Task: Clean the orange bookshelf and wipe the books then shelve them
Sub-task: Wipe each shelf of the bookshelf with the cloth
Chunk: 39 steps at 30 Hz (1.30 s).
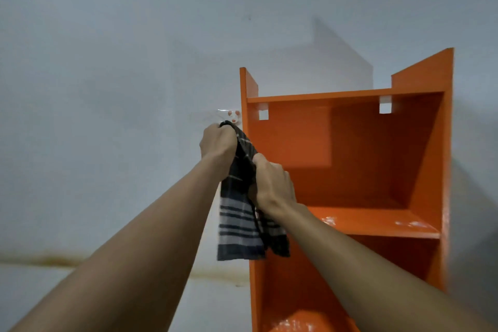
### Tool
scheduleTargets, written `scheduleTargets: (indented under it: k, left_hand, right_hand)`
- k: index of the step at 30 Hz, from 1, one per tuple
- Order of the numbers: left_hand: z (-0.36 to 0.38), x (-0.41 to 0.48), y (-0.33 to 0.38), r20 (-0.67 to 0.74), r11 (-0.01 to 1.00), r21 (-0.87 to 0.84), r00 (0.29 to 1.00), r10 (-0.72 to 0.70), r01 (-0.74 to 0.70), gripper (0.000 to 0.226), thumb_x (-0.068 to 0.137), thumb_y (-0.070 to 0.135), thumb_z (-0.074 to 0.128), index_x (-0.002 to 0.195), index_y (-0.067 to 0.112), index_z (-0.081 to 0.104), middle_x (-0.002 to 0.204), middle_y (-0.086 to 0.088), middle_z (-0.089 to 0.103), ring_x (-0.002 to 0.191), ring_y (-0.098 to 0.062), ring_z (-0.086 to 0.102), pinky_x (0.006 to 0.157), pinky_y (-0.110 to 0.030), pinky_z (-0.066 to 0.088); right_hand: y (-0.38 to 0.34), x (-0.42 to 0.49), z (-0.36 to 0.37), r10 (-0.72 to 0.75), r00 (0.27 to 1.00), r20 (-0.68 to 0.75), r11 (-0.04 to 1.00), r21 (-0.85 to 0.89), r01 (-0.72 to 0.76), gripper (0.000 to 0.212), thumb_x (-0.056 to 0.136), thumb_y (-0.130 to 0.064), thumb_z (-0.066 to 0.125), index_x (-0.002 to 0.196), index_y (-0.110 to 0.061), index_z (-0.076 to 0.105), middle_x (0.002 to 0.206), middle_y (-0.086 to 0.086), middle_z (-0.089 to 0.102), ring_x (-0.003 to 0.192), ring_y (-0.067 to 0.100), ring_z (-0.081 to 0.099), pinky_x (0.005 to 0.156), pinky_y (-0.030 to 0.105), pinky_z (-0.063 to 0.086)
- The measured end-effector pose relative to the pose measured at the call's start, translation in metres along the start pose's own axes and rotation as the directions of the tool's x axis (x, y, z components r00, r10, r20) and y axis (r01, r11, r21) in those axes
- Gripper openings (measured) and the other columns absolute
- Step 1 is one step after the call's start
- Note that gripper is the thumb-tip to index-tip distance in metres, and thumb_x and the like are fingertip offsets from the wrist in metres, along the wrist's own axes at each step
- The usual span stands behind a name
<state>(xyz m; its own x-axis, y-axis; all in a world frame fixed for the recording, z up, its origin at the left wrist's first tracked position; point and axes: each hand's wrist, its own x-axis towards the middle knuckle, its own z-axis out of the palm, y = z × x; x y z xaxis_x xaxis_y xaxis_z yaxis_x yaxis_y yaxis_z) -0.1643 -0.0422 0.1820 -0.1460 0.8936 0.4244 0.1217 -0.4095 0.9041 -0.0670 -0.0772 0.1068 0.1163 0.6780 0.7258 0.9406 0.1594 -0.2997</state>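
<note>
An orange bookshelf (pixel 377 148) stands against a pale wall, its shelves bare. White smears mark the middle shelf board (pixel 377 221). A dark cloth with grey stripes (pixel 239 226) hangs down by the shelf's left side panel. My left hand (pixel 218 145) grips the cloth's top end just below a small wall hook (pixel 233 116). My right hand (pixel 272 186) grips the cloth lower down, in front of the shelf's left edge. No books are in view.
The pale wall (pixel 107 89) fills the left and top. A brownish stain line (pixel 54 260) runs along the wall low on the left. The hook sits close to the shelf's left panel.
</note>
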Motion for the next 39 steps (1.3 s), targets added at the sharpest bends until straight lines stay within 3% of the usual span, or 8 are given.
scheduleTargets:
  k: [6, 11, 17, 20, 24, 30, 34, 39]
  left_hand:
    - [0.004, -0.07, 0.013, 0.11, 0.954, -0.294, 0.993, -0.033, 0.064, 0.028, 0.097, 0.007, 0.028, 0.091, 0.017, 0.053, 0.09, -0.008, 0.057, 0.079, -0.021, 0.055, 0.077, -0.038, 0.054]
    - [0.003, -0.11, 0.014, 0.172, 0.937, -0.34, 0.985, -0.017, 0.076, 0.032, 0.095, 0.005, 0.027, 0.096, 0.016, 0.058, 0.094, -0.01, 0.063, 0.082, -0.023, 0.06, 0.081, -0.042, 0.056]
    - [0.022, -0.132, 0.019, 0.263, 0.856, -0.438, 0.95, -0.171, 0.275, 0.035, 0.097, 0.012, 0.034, 0.105, 0.01, 0.068, 0.099, -0.014, 0.074, 0.088, -0.032, 0.07, 0.066, -0.041, 0.061]
    - [0.041, -0.135, 0.022, 0.289, 0.831, -0.449, 0.933, -0.213, 0.329, 0.038, 0.095, 0.014, 0.037, 0.117, 0.002, 0.066, 0.111, -0.02, 0.071, 0.099, -0.036, 0.069, 0.077, -0.046, 0.06]
    - [0.081, -0.133, 0.021, 0.242, 0.834, -0.433, 0.936, -0.257, 0.341, 0.033, 0.101, 0.018, 0.034, 0.09, 0.011, 0.064, 0.087, -0.01, 0.069, 0.075, -0.024, 0.065, 0.06, -0.033, 0.054]
    - [0.153, -0.123, 0.001, 0.508, 0.866, -0.119, 0.779, -0.367, 0.485, 0.067, 0.088, 0.069, 0.05, 0.131, 0.018, 0.043, 0.118, -0.014, 0.063, 0.099, -0.031, 0.063, 0.079, -0.045, 0.053]
    - [0.195, -0.116, -0.018, 0.612, 0.935, -0.042, 0.749, -0.256, 0.353, 0.085, 0.083, 0.003, 0.076, 0.146, 0.033, 0.028, 0.126, -0.015, 0.058, 0.104, -0.032, 0.066, 0.077, -0.045, 0.059]
    - [0.224, -0.096, -0.03, 0.558, 0.941, -0.152, 0.813, -0.17, 0.301, 0.039, 0.092, -0.003, 0.062, 0.129, 0.007, 0.055, 0.119, -0.019, 0.063, 0.105, -0.03, 0.066, 0.083, -0.041, 0.058]
  right_hand:
    - [0.01, -0.058, -0.052, -0.12, 0.962, 0.247, 0.94, 0.34, 0.03, 0.013, 0.076, -0.011, 0.055, 0.082, -0.016, 0.045, 0.073, -0.001, 0.057, 0.065, 0.022, 0.051, 0.056, 0.037, 0.04]
    - [0.036, -0.081, -0.085, 0.13, 0.989, 0.073, 0.878, 0.454, -0.149, 0.004, 0.088, -0.016, 0.053, 0.087, -0.019, 0.056, 0.074, -0.005, 0.055, 0.065, 0.015, 0.05, 0.06, 0.032, 0.037]
    - [0.082, -0.086, -0.111, 0.401, 0.865, 0.301, 0.563, 0.664, -0.492, 0.077, 0.074, -0.04, 0.083, 0.133, -0.008, 0.044, 0.123, 0.002, 0.058, 0.103, 0.021, 0.064, 0.084, 0.036, 0.056]
    - [0.103, -0.085, -0.125, 0.308, 0.827, 0.47, 0.407, 0.72, -0.561, 0.05, 0.072, -0.034, 0.085, 0.108, -0.006, 0.066, 0.095, 0.008, 0.076, 0.082, 0.022, 0.074, 0.069, 0.034, 0.06]
    - [0.136, -0.077, -0.13, 0.299, 0.834, 0.463, 0.37, 0.75, -0.549, 0.042, 0.078, -0.026, 0.081, 0.106, 0.001, 0.066, 0.097, 0.016, 0.074, 0.085, 0.03, 0.073, 0.076, 0.043, 0.06]
    - [0.199, -0.053, -0.135, 0.439, 0.851, 0.287, 0.432, 0.763, -0.481, 0.023, 0.086, -0.025, 0.073, 0.091, -0.005, 0.063, 0.093, 0.011, 0.07, 0.096, 0.041, 0.067, 0.089, 0.057, 0.054]
    - [0.24, -0.037, -0.146, 0.541, 0.797, 0.27, 0.448, 0.709, -0.544, 0.027, 0.083, -0.018, 0.077, 0.1, 0.001, 0.067, 0.096, 0.019, 0.073, 0.084, 0.033, 0.072, 0.079, 0.052, 0.059]
    - [0.266, -0.018, -0.155, 0.446, 0.801, 0.398, 0.34, 0.753, -0.564, 0.068, 0.08, 0.009, 0.072, 0.122, -0.029, 0.034, 0.102, 0.018, 0.055, 0.089, 0.031, 0.066, 0.072, 0.051, 0.06]
